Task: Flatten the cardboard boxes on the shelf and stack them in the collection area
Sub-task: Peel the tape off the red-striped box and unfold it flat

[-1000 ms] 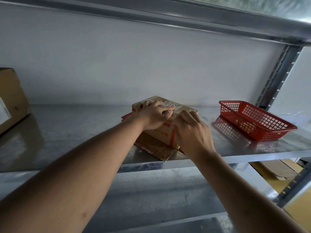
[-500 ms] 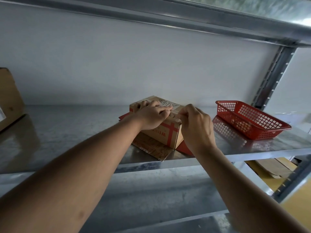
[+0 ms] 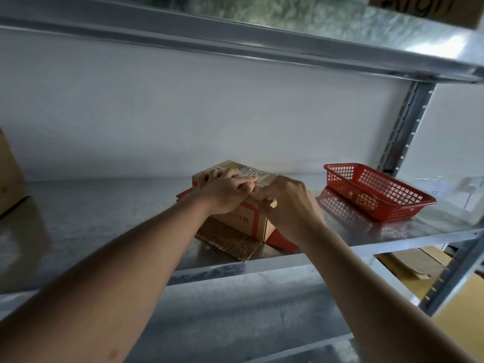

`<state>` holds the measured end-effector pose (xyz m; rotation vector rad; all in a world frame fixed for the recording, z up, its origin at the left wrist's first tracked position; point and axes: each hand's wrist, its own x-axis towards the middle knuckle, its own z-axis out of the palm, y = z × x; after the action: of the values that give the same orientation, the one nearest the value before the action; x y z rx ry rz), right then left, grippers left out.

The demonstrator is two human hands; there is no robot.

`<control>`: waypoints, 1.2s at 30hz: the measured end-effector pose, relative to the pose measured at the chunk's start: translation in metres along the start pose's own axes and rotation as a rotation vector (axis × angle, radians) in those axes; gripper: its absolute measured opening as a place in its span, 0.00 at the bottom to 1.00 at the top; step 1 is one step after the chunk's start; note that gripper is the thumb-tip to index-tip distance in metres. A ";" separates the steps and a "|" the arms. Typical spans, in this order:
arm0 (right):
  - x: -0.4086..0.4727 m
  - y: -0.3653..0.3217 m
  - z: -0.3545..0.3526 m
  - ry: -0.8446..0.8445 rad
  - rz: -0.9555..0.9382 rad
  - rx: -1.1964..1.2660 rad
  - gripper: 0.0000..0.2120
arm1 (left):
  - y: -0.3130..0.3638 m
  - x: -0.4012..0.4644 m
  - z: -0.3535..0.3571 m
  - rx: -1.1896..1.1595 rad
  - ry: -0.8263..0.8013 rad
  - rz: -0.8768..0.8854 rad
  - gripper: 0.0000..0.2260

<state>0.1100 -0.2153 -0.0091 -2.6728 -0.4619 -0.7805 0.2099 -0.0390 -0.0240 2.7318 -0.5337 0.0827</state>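
A small brown cardboard box (image 3: 245,222) with red stripes and printed lettering stands on the metal shelf (image 3: 104,216), its bottom flaps splayed out flat around it. My left hand (image 3: 226,191) lies on the box's top with its fingers curled over the taped seam. My right hand (image 3: 285,203) is at the top's near right edge, fingertips pinching a small bit of the top flap or tape there. The two hands nearly touch. The box's right side is hidden behind my right hand.
A red plastic mesh basket (image 3: 377,191) sits to the right on the same shelf. A larger brown box (image 3: 10,174) shows at the left edge. A white object (image 3: 468,203) lies far right. Flattened cardboard (image 3: 419,260) lies below on the right. Another shelf hangs overhead.
My right hand has shifted from the box's near right side up to its top edge and now pinches there. The left hand has stayed on the top.
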 end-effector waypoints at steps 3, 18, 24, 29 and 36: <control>0.001 0.000 0.004 0.066 0.091 0.091 0.08 | 0.001 -0.002 0.000 0.001 -0.003 -0.006 0.23; 0.012 0.035 0.010 0.405 0.898 1.221 0.03 | -0.003 0.003 -0.004 -0.034 -0.024 0.013 0.22; 0.018 0.052 0.010 0.473 0.952 1.500 0.01 | -0.006 0.007 -0.007 -0.040 -0.042 0.009 0.22; 0.017 0.073 0.014 0.395 0.573 0.873 0.05 | 0.006 0.016 -0.016 -0.075 -0.019 -0.035 0.15; 0.028 0.100 0.006 0.129 -0.297 0.230 0.14 | 0.044 0.033 -0.016 0.003 0.065 -0.110 0.20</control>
<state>0.1736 -0.2970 -0.0193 -2.3551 -0.8720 -0.9135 0.2239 -0.0832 0.0094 2.7444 -0.3646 0.1444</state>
